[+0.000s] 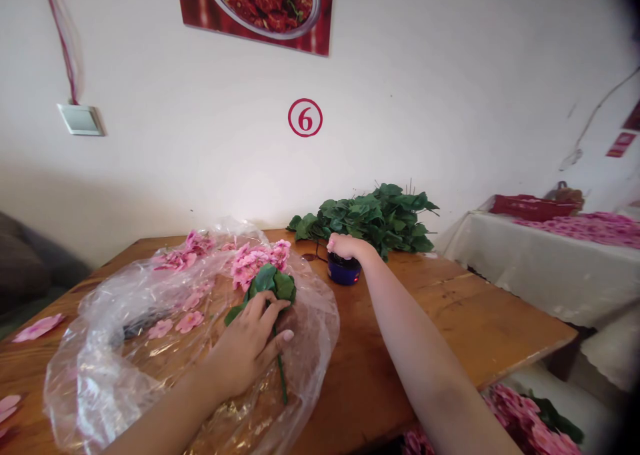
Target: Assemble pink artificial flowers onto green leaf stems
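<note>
A leafy stem (284, 286) lies under the left hand (256, 328), a blue pot (343, 273) below the right hand (346, 245); I can't tell either grip.

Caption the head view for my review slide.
Left hand on a leafy stem over clear plastic; right hand atop a small blue device, leaf pile behind.

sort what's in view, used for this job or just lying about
Likely in use:
leafy green stem in left hand
round blue device under right hand
dark green leaf pile
pink frilly blossoms

Probably just about:
flat red bag
square white wall switch
</note>
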`<state>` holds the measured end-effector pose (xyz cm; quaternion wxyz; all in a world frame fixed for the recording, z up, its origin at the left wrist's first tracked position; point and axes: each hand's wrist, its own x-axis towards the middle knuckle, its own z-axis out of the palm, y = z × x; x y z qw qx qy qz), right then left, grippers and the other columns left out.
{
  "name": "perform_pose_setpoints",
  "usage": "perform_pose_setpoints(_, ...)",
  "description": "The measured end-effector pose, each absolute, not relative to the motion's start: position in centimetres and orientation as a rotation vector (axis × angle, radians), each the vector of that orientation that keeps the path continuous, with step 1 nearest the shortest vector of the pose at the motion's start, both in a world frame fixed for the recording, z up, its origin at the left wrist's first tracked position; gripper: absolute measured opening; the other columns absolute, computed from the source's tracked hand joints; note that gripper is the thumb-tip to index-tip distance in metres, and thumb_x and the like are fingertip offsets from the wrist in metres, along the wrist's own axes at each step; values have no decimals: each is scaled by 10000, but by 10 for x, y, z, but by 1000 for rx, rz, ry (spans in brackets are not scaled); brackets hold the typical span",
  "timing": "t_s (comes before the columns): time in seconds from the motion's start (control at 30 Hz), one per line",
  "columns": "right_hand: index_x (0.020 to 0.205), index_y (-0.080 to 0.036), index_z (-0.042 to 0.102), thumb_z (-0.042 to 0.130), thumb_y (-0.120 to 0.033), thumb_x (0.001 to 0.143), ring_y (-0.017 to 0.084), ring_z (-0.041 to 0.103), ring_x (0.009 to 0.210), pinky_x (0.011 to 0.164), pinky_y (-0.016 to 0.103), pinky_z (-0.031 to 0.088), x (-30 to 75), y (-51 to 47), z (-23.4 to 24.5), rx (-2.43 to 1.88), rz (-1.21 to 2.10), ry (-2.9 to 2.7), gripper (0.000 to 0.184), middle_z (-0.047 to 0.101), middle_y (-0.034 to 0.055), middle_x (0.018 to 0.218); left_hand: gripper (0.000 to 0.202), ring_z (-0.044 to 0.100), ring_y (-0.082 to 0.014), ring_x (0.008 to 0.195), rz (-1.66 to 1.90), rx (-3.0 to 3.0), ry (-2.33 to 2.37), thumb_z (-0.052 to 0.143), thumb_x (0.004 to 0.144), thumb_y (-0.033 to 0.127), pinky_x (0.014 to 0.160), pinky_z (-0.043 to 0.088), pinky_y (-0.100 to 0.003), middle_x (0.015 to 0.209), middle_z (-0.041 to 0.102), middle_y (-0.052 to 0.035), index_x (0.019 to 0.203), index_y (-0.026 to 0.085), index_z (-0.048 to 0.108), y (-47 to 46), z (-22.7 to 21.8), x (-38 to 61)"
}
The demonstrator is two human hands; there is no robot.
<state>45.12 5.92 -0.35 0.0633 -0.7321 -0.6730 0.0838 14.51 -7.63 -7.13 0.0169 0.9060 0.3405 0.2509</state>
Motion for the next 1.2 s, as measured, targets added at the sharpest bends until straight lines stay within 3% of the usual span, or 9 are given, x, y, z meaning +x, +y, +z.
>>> perform_pose_setpoints(0.2,1236,-163,581,585,-350,949,237,607,1077,903,456,522,454,56,-2,-2272,204,-1982,343,590,104,1255,400,546,-252,1186,756,2819,1056,420,979,430,1018,471,-425,1283,493,-106,1317,239,519,-75,-76,144)
perform_pose_setpoints(0.43,1181,-140,604,599,-341,943,205,645,959,811,390,560,454,52,1,-2293,436,-1986,312,633,89,1150,395,541,-250,1180,790,2821,1027,432,978,419,1019,467,-420,1294,483,-101,1321,242,513,-73,-80,142)
perform_pose_setpoints(0.77,1196,-137,595,598,-338,944,203,645,959,807,390,561,458,59,2,-2328,619,-2119,322,628,96,1156,391,542,-248,1179,783,2844,1037,441,975,418,1007,477,-417,1294,488,-88,1324,257,518,-73,-79,142)
perform_pose_setpoints(1.2,1234,-138,581,607,-336,937,234,621,1050,880,437,536,459,60,-1,-2521,177,-1995,358,599,116,1232,402,524,-263,1208,736,2819,1029,428,980,426,1031,455,-453,1309,464,-104,1331,243,498,-73,-78,142)
